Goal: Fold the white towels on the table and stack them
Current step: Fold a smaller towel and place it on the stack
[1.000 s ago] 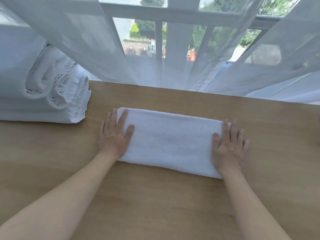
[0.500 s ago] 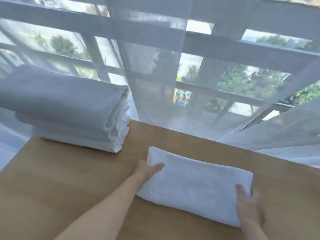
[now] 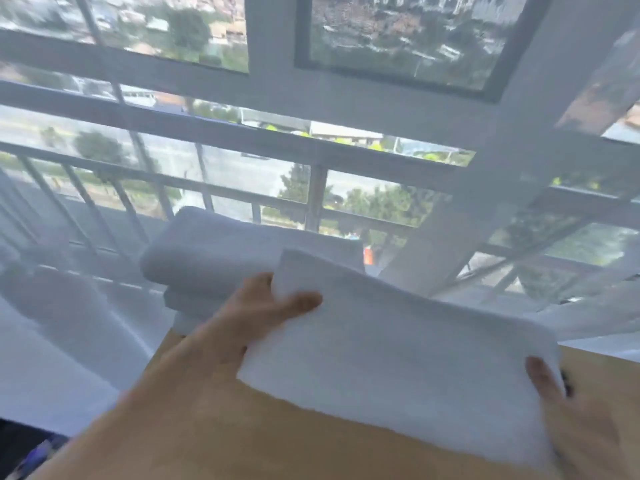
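A folded white towel is lifted off the wooden table, held level at both short ends. My left hand grips its left end, thumb on top and fingers underneath. My right hand grips its right end the same way, thumb on top. Behind and to the left stands a stack of folded white towels on the table's far left corner. The held towel's far left corner overlaps the stack's right side in view. The picture is blurred by motion.
A sheer white curtain hangs just behind the table in front of a window with white railings. The table's left edge drops away near the stack, with white fabric beside it.
Both hands went from lying flat on the towel to gripping its ends. They have raised it off the table and carried it left toward the stack. The camera has tilted up.
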`<state>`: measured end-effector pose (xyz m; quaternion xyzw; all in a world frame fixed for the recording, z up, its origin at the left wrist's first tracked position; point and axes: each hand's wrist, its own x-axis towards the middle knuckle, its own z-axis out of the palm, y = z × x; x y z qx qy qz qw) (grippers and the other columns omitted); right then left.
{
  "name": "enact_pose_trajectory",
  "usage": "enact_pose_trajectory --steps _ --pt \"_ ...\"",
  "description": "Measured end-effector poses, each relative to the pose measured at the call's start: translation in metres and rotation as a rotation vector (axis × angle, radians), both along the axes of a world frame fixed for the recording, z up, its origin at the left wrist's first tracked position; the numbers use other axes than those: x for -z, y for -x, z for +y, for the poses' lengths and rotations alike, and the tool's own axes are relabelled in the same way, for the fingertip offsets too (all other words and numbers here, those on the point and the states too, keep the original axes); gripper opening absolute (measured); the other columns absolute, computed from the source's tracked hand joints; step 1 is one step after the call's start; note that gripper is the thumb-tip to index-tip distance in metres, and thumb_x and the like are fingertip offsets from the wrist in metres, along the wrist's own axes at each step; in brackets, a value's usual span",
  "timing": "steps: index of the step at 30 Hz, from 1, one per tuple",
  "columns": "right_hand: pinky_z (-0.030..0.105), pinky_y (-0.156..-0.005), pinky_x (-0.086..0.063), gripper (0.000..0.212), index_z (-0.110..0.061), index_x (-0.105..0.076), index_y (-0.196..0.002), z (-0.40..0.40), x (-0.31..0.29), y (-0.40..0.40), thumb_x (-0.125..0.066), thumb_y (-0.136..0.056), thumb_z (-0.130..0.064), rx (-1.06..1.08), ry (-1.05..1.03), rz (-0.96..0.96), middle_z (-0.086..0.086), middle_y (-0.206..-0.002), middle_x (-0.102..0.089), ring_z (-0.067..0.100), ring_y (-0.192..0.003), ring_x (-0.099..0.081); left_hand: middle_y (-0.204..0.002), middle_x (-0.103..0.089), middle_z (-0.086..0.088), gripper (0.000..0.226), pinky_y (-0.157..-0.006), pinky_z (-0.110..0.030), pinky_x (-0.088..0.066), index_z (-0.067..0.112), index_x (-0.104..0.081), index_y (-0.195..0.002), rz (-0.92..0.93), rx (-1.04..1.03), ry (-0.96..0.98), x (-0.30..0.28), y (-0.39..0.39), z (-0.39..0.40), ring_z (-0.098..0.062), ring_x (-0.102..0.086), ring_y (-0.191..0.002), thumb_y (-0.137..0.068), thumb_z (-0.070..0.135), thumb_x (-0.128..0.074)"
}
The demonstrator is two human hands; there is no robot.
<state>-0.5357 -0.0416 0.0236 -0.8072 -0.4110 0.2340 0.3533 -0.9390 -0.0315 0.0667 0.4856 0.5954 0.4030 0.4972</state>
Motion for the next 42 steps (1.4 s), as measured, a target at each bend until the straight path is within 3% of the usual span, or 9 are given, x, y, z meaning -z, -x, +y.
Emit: enact_pose_trajectory --steps 2,5,10,15,23,30,36,39,42 --pt "0.039 -0.063 -0.048 0.063 -0.015 -0.066 -0.084 0.012 -0.015 0.048 -0.057 -0.072 -0.076 -0.084 -0.018 0.068 0.004 -0.071 -0.067 0.027 -0.069 -0.063 -0.079 -0.075 0.022 0.011 -0.05 -0.011 -0.049 0.053 -0.073 -0.085 0.125 -0.117 -0.055 -0.021 0.057 0.011 0.003 -0.071 -0.07 -0.077 0.054 -0.081" --pt "0.037 -0.057 -0.057 0.034 -0.018 -0.071 -0.081 0.053 -0.032 0.118 -0.073 -0.084 -0.051 -0.173 -0.102 0.229 0.002 -0.07 -0.072 0.022 -0.061 -0.07 -0.079 -0.077 0.011 0.024 -0.053 -0.021 -0.055 0.025 -0.076 -0.088 0.203 -0.207 -0.088 -0.042 0.132 0.039 -0.006 -0.074 -0.069 -0.082 0.048 -0.078" --pt "0.035 -0.057 -0.057 0.032 -0.009 -0.066 -0.083 0.128 -0.057 0.206 -0.079 -0.084 -0.038 -0.232 -0.099 0.371 0.012 -0.087 -0.073 0.027 -0.068 -0.07 -0.083 -0.077 0.001 0.029 -0.07 -0.033 -0.058 0.018 -0.075 -0.091 0.302 -0.289 -0.085 -0.045 0.209 0.088 -0.017 -0.073 -0.077 -0.085 0.046 -0.077" --pt "0.055 -0.082 -0.059 0.039 -0.001 -0.065 -0.08 0.169 -0.044 0.234 -0.081 -0.083 -0.036 -0.202 -0.021 0.331 0.018 -0.089 -0.072 0.038 -0.084 -0.071 -0.082 -0.065 0.008 0.031 -0.06 -0.03 -0.042 0.024 -0.066 -0.086 0.496 -0.285 -0.051 0.0 0.238 0.13 -0.01 -0.061 -0.075 -0.082 0.052 -0.076" --pt "0.027 -0.058 -0.038 0.029 -0.014 -0.063 -0.089 0.165 0.011 0.231 -0.075 -0.083 -0.039 -0.18 0.056 0.055 -0.005 -0.082 -0.063 0.006 -0.07 -0.055 -0.074 -0.061 0.013 0.033 -0.059 -0.03 -0.037 0.026 -0.063 -0.076 0.6 -0.264 -0.031 0.054 0.249 0.131 -0.01 -0.058 -0.07 -0.085 0.056 -0.071" --pt "0.018 -0.054 -0.033 0.019 -0.023 -0.059 -0.078 0.177 -0.005 0.234 -0.074 -0.085 -0.034 -0.176 -0.146 -0.004 -0.012 -0.076 -0.06 0.003 -0.067 -0.054 -0.072 -0.067 0.008 0.039 -0.057 -0.034 -0.041 0.023 -0.064 -0.075 0.586 -0.345 -0.185 0.034 0.253 0.14 -0.017 -0.063 -0.069 -0.082 0.061 -0.07" --pt "0.032 -0.074 -0.037 0.031 -0.009 -0.057 -0.108 0.169 0.001 0.247 -0.067 -0.092 -0.034 -0.251 0.083 -0.123 0.01 -0.109 -0.063 0.03 -0.095 -0.058 -0.114 -0.067 -0.02 0.047 -0.083 -0.043 -0.043 0.009 -0.058 -0.104 0.783 -0.301 0.0 0.054 0.245 0.138 -0.037 -0.06 -0.098 -0.091 0.053 -0.064" --pt "0.04 -0.086 -0.041 0.031 -0.011 -0.053 -0.123 0.166 -0.012 0.263 -0.056 -0.098 -0.029 -0.322 -0.045 -0.572 0.013 -0.121 -0.056 0.036 -0.107 -0.058 -0.129 -0.059 -0.022 0.064 -0.101 -0.052 -0.043 0.003 -0.051 -0.132 1.044 -0.292 -0.283 0.042 0.228 0.135 -0.042 -0.053 -0.121 -0.094 0.054 -0.057" --pt "0.039 -0.103 -0.033 0.035 -0.019 -0.056 -0.132 0.163 -0.022 0.309 -0.047 -0.102 -0.035 -0.644 -0.25 -0.622 0.005 -0.13 -0.059 0.029 -0.121 -0.054 -0.159 -0.037 -0.014 0.069 -0.116 -0.051 -0.029 0.015 -0.039 -0.151 1.177 -0.117 -0.519 0.033 0.171 0.126 -0.033 -0.031 -0.148 -0.096 0.055 -0.05"
